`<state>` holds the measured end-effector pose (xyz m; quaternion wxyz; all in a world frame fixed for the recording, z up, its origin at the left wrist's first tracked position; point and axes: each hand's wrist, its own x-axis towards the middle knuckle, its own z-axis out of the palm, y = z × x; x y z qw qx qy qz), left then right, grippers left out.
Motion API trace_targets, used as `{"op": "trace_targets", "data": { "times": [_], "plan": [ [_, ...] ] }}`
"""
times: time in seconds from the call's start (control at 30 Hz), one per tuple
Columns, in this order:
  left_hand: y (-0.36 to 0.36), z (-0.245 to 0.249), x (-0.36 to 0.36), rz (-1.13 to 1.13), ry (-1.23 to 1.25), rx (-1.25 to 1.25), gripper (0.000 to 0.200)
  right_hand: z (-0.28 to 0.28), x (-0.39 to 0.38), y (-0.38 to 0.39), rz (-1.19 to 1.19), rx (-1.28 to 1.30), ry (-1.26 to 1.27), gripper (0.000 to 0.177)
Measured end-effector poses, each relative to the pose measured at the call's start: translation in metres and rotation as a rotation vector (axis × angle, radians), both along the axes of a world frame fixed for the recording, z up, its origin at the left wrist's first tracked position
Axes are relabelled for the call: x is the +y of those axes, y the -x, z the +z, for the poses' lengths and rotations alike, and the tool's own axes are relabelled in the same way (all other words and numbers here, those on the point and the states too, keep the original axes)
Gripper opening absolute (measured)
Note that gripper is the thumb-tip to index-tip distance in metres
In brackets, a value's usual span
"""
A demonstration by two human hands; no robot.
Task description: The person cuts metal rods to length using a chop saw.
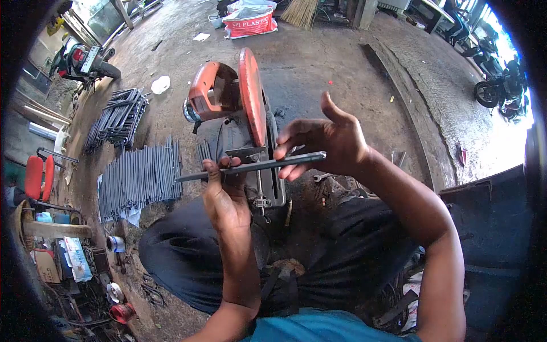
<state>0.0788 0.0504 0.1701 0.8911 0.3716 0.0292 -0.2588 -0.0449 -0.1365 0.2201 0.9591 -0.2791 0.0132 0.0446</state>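
A long thin grey metal bar (256, 166) is held nearly level across the front of the saw, its right end slightly higher. My left hand (227, 199) grips it left of its middle, between thumb and fingers. By the right part of the bar is my right hand (339, 142), thumb raised and fingers spread above and below it; whether they touch it is hard to tell. Just beyond my hands stands an orange cut-off saw (213, 91) with a round orange blade guard (249, 91). Its clamp screw (261, 194) shows below the bar.
Many cut metal bars (139, 176) lie side by side at left, with a stack of bent bars (118, 117) behind. A wrench (323, 176) lies right of the saw. Farther off are a motorcycle (85, 60), a red-and-white sack (249, 23) and a red chair (39, 176).
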Motion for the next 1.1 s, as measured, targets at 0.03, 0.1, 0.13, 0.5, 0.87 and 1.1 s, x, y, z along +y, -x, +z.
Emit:
{"op": "trace_targets", "data": {
  "times": [0.03,0.1,0.13,0.5,0.87,1.1],
  "plan": [
    [0.0,0.001,0.0,0.0,-0.001,0.001,0.026,0.0,0.001,0.0,-0.029,0.029,-0.01,0.09],
    [-0.002,0.007,0.001,-0.017,-0.004,0.012,0.023,-0.001,0.001,0.0,-0.057,0.059,-0.02,0.09],
    [-0.003,0.007,0.003,-0.017,-0.006,0.013,0.023,-0.002,0.0,0.0,-0.086,0.065,-0.02,0.09],
    [-0.002,0.007,0.002,0.012,0.01,-0.032,0.016,-0.006,-0.002,-0.001,-0.102,0.045,-0.037,0.091],
    [0.005,0.011,0.001,0.047,0.091,-0.136,0.023,-0.005,-0.002,-0.001,-0.125,0.059,-0.008,0.094],
    [0.007,0.014,0.0,0.0,0.133,-0.2,0.033,-0.005,-0.004,0.0,-0.131,0.059,-0.029,0.093]
  ]
}}
